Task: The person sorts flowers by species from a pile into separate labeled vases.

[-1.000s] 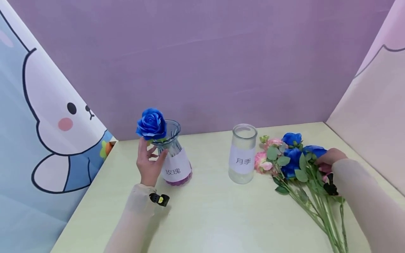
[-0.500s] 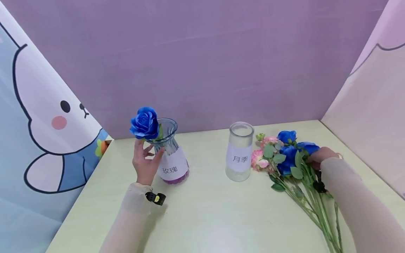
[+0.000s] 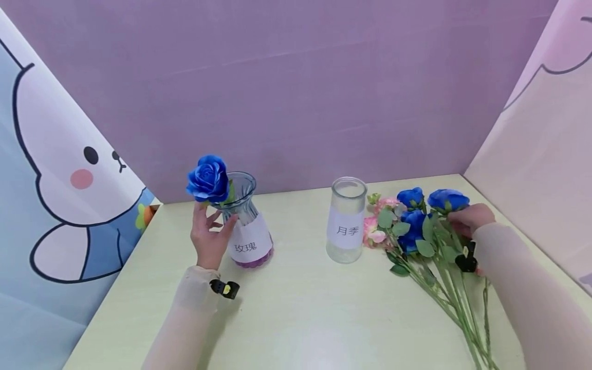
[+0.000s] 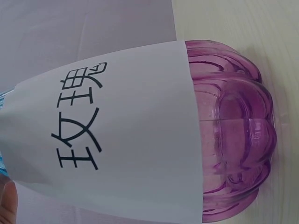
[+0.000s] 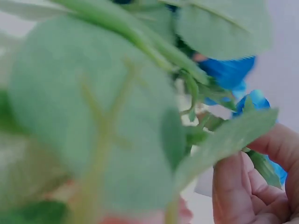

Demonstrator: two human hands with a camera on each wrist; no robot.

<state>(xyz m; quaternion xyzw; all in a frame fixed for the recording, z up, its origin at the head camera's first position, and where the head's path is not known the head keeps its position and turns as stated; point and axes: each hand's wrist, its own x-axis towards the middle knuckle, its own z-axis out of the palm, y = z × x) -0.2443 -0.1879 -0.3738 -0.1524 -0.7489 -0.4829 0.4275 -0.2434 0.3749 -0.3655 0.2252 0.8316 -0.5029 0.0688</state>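
Observation:
My left hand (image 3: 209, 244) holds the neck of a glass vase (image 3: 252, 264), thumb in front and fingers on the left side. The vase has a purple scalloped base (image 4: 238, 121) and a white paper label (image 4: 135, 140) with black characters. One blue rose (image 3: 208, 180) stands in it, leaning left over the rim. On the right, my right hand (image 3: 472, 220) pinches another blue rose (image 3: 447, 199) just under its bloom, raised a little over the flower pile. Leaves (image 5: 93, 107) cover much of the right wrist view, where thumb and fingers (image 5: 229, 191) meet at the stem.
A second glass vase (image 3: 346, 254), labelled and without flowers, stands mid-table beside the pile. Other blue blooms (image 3: 411, 228), pink flowers (image 3: 373, 234) and long green stems (image 3: 455, 303) lie at the right. A purple backdrop (image 3: 296, 103) rises behind the table (image 3: 300, 313).
My right hand has taken hold of a blue rose and drawn its bloom up and away from the other blooms. The left hand keeps its hold on the vase. The head view has shifted slightly.

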